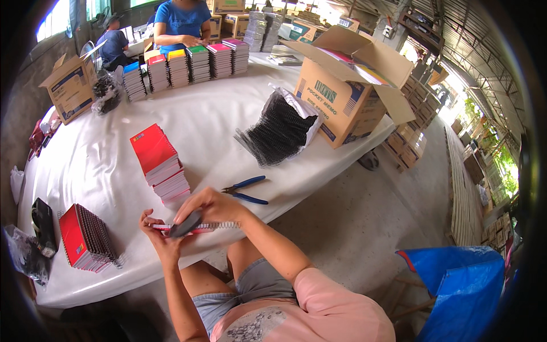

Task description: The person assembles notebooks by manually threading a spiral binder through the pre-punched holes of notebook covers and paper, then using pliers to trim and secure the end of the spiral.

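The largest item is the table [211, 119], draped in a glossy white sheet with soft creases and a curved near edge. On its far right stands a brown corrugated carton [319, 100], box-shaped, flaps spread outward. Along the far side runs a row of notebook stacks [178, 74], squared blocks with smooth covers in several colours and ridged dark bindings.

Nearer the carton lies a bundle of black coils [276, 131], springy and densely meshed, spilling from a white wrapper. Left of it is a leaning red-topped stack [156, 157] with glossy cover and pale layered page edges. At the near left sits a coil-bound stack [85, 236], its spirals forming a rough dark face.

The left hand [163, 236] has its fingers half-curled, thumb and fingertips gripping the left end of the notebook [199, 229]. The right hand [211, 205] has its fingers bent closely over a smooth dark grey piece [186, 224], pressed against that notebook; its exact kind cannot be told. Blue-handled cutters [249, 182] lie beyond, handles splayed. The notebook, thin and red-edged, is seen nearly edge-on above the table's near edge; a fine wire spiral [228, 225] extends rightward from it.
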The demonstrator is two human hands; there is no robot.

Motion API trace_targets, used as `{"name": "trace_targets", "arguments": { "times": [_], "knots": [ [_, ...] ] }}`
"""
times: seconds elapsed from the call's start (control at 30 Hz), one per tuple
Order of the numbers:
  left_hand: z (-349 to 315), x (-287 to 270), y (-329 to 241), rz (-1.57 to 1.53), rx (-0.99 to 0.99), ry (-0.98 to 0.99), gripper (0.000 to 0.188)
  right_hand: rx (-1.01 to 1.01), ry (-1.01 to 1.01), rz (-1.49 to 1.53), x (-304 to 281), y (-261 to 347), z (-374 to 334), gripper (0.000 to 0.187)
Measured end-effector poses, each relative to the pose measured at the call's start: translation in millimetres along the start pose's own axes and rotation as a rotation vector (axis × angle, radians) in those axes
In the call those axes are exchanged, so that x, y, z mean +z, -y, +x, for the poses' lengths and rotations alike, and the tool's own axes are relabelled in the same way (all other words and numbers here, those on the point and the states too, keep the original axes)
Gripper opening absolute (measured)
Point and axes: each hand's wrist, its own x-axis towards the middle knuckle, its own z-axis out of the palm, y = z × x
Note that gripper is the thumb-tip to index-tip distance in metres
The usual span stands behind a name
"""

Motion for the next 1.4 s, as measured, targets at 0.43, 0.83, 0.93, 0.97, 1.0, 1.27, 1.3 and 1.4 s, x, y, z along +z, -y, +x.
{"name": "trace_targets", "arguments": {
  "times": [0.43,0.83,0.93,0.97,1.0,1.27,1.3,1.4],
  "knots": [
    [1.0,-4.4,-7.9,-0.068,-0.114,0.115,0.095,0.105,-0.016,-0.001,7.4,-18.6,6.2,0.033],
    [-1.4,-3.2,-1.8,-0.07,-0.112,0.117,0.1,0.009,0.113,-0.288,14.0,-15.7,20.7,0.034],
    [-1.8,-7.1,11.1,-0.05,0.005,0.13,0.093,0.256,0.165,-0.433,8.7,-33.8,15.9,0.034],
    [-1.4,-7.7,10.6,-0.061,0.016,0.146,0.093,0.251,0.171,-0.438,7.4,-35.9,15.1,0.034],
    [-0.3,-7.5,9.6,-0.073,0.028,0.162,0.093,0.142,0.113,-0.435,5.7,-37.7,14.3,0.034],
    [-4.8,-3.9,1.4,0.003,-0.056,0.159,0.101,0.154,0.172,-0.405,12.0,-17.6,19.7,0.032],
    [-6.4,-1.4,0.2,-0.021,-0.054,0.143,0.101,0.318,0.236,-0.496,7.9,-21.8,18.6,0.032],
    [-4.5,-9.3,15.1,-0.009,0.028,0.14,0.096,0.22,0.16,-0.55,9.7,-24.4,15.1,0.032]
  ]
}}
